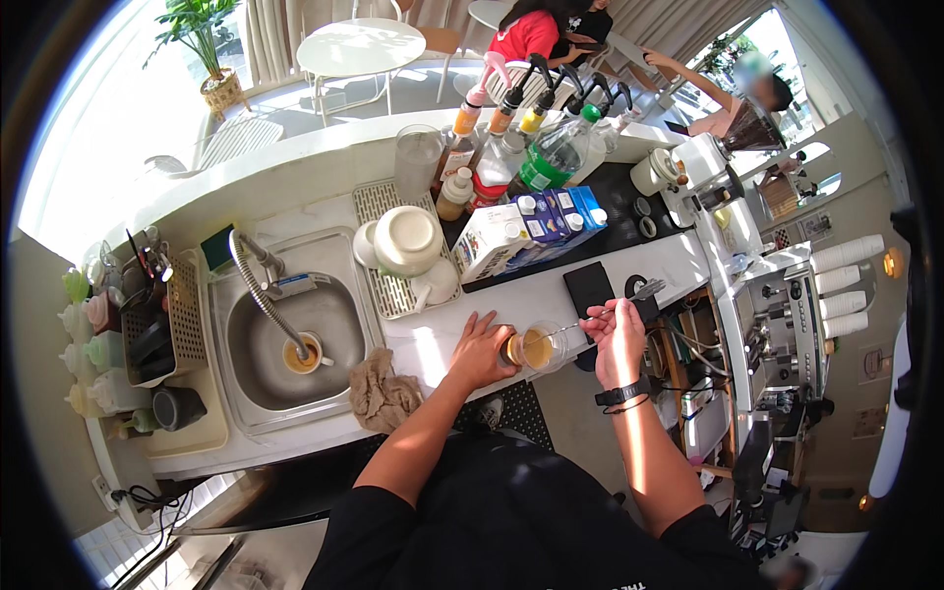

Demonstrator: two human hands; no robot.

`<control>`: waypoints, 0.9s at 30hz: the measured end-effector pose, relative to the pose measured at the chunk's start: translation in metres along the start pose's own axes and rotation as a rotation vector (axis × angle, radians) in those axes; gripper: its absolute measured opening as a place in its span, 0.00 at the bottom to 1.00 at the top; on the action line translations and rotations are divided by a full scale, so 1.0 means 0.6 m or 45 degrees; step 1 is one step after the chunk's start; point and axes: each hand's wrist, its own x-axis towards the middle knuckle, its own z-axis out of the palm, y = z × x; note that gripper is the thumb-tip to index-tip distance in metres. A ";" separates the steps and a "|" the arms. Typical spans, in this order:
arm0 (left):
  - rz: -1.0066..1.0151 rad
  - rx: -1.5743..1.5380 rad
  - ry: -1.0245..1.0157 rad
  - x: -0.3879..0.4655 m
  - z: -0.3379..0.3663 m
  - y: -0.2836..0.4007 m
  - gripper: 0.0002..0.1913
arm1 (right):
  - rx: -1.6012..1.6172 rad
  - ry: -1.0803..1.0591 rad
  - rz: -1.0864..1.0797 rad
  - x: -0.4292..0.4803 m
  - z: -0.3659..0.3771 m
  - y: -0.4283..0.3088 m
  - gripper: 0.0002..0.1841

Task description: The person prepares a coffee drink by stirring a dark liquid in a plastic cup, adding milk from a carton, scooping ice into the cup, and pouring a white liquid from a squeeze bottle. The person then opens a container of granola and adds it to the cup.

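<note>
My left hand rests by the counter's front edge, its fingers around the lower part of a clear glass. Inside is a light-brown, milky drink. My right hand pinches the thin shaft of a long metal bar spoon, whose fork-like end points away from the glass. The spoon's other end reaches into the glass; its tip is hidden in the drink. A black flat square lies on the counter just beyond. Left of my left hand, a crumpled brown cloth sits beside the sink.
A steel sink holds a stained cup under a hose faucet. Cartons, pump bottles and upturned bowls line the back. An espresso machine stands at right. People sit beyond the counter.
</note>
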 end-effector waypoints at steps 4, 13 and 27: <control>0.003 0.005 0.019 0.000 0.001 0.000 0.43 | -0.089 -0.060 0.053 0.004 0.001 0.002 0.16; 0.012 -0.004 0.060 -0.001 0.004 -0.001 0.40 | -0.166 -0.129 -0.040 0.013 -0.010 0.009 0.18; -0.011 0.021 0.040 0.000 0.002 0.004 0.39 | -0.191 -0.667 -0.381 -0.005 -0.017 0.023 0.20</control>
